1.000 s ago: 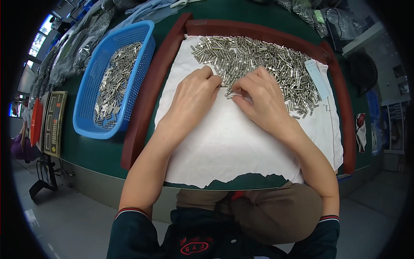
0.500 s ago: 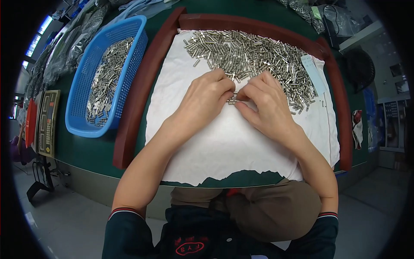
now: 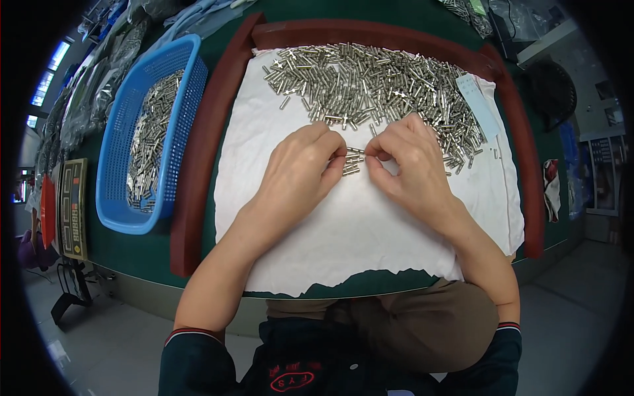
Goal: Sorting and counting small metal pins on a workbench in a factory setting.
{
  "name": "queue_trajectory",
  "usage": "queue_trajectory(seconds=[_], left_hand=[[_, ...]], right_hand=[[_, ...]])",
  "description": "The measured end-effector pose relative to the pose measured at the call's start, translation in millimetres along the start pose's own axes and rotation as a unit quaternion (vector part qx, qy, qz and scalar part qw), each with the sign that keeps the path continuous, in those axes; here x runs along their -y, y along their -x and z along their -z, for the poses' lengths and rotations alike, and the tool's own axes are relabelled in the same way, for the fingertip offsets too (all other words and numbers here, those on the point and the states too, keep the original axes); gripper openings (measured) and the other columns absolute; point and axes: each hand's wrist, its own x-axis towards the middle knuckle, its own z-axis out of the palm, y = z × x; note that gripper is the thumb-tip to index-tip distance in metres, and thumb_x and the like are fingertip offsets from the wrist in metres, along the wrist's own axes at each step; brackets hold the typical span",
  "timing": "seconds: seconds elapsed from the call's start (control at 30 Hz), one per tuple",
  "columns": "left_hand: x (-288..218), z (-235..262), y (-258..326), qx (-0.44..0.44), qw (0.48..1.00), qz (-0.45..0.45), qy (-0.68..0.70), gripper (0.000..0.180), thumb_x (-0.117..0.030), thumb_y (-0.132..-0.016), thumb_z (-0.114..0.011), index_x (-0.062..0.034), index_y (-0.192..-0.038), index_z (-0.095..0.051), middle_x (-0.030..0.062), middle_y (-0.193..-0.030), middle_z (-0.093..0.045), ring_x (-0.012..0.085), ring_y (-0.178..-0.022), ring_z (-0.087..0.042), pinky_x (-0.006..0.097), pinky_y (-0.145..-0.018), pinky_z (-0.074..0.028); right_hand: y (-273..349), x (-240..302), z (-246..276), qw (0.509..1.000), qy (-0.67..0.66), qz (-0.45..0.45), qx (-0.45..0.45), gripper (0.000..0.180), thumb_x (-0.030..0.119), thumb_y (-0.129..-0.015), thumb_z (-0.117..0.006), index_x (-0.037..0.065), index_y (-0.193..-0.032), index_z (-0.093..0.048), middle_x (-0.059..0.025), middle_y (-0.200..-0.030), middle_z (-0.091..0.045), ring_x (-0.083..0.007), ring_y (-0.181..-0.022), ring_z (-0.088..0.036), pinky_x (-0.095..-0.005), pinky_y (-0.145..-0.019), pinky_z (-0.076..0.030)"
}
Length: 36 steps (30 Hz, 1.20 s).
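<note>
Several short silvery metal pins [image 3: 353, 162] lie side by side in a small row on a white cloth [image 3: 343, 231]. At the row's left end my left hand [image 3: 300, 162] is closed, thumb and fingertips pressed to the pins. My right hand [image 3: 415, 162] pinches at the right end, thumb and index finger together by the topmost pins. The fingers partly cover both ends of the row. Just beyond the hands spreads a large loose heap of the same metal pins [image 3: 360, 82].
A dark red raised border [image 3: 370, 32] encloses the cloth at the back and sides. Left of it stands a blue perforated basket [image 3: 109, 158] holding more pins. A pale blue paper strip [image 3: 479, 109] lies at the heap's right. A flat printed box [image 3: 74, 208] is at far left.
The hands have come slightly nearer and a little apart, so more of the pin row shows between them. The whole view has shifted slightly.
</note>
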Motion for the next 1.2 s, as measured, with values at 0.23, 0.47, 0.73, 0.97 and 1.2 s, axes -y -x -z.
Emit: queue_trajectory(seconds=[0.23,0.47,0.73,0.97,1.2], left_hand=[[2.9,1.8,0.2,-0.039,0.998,-0.043,-0.020,0.019,0.007,-0.076,-0.059,0.0025,-0.095,-0.061,0.0146,-0.083,-0.058,0.0295,-0.076,-0.061,0.038,-0.067,-0.049],[-0.3,-7.9,1.9,-0.041,0.993,-0.083,-0.072,0.021,0.004,-0.074,-0.059,0.0001,-0.094,-0.061,0.0133,-0.085,-0.055,0.0314,-0.079,-0.057,0.041,-0.071,-0.046],[2.9,-7.2,5.1,-0.046,0.995,-0.062,-0.067,0.017,0.001,-0.073,-0.061,-0.0003,-0.090,-0.060,0.0129,-0.083,-0.056,0.0309,-0.079,-0.058,0.041,-0.070,-0.047],[0.3,-10.7,3.1,-0.058,0.990,-0.085,-0.093,0.016,0.001,-0.073,-0.062,-0.0015,-0.088,-0.060,0.0122,-0.084,-0.056,0.0305,-0.079,-0.057,0.041,-0.070,-0.046],[2.6,-9.2,4.5,-0.055,0.992,-0.089,-0.063,0.014,0.003,-0.072,-0.061,-0.0017,-0.085,-0.060,0.0116,-0.082,-0.056,0.0305,-0.077,-0.057,0.040,-0.069,-0.045]], right_hand=[[-0.2,-1.3,-1.4,1.000,-0.002,0.000,-0.023,0.009,0.005,-0.072,-0.069,0.006,-0.081,-0.068,-0.0035,-0.081,-0.061,-0.0241,-0.087,-0.053,-0.0376,-0.077,-0.040],[-1.0,1.1,-9.2,0.999,0.005,0.034,-0.021,0.010,0.003,-0.074,-0.068,0.005,-0.084,-0.068,-0.0045,-0.083,-0.059,-0.0247,-0.088,-0.052,-0.0381,-0.080,-0.041],[0.7,-1.3,-6.5,0.999,0.000,0.018,-0.028,0.009,0.003,-0.072,-0.068,0.005,-0.081,-0.067,-0.0038,-0.079,-0.058,-0.0244,-0.087,-0.052,-0.0372,-0.078,-0.040],[-0.5,3.0,-7.2,0.999,-0.001,0.032,-0.016,0.007,0.003,-0.072,-0.068,0.005,-0.078,-0.066,-0.0034,-0.079,-0.058,-0.0240,-0.087,-0.052,-0.0379,-0.076,-0.040],[1.8,2.2,-6.1,0.999,-0.014,0.032,-0.001,0.012,0.004,-0.071,-0.067,0.007,-0.082,-0.069,-0.0027,-0.079,-0.058,-0.0236,-0.086,-0.051,-0.0376,-0.076,-0.039]])
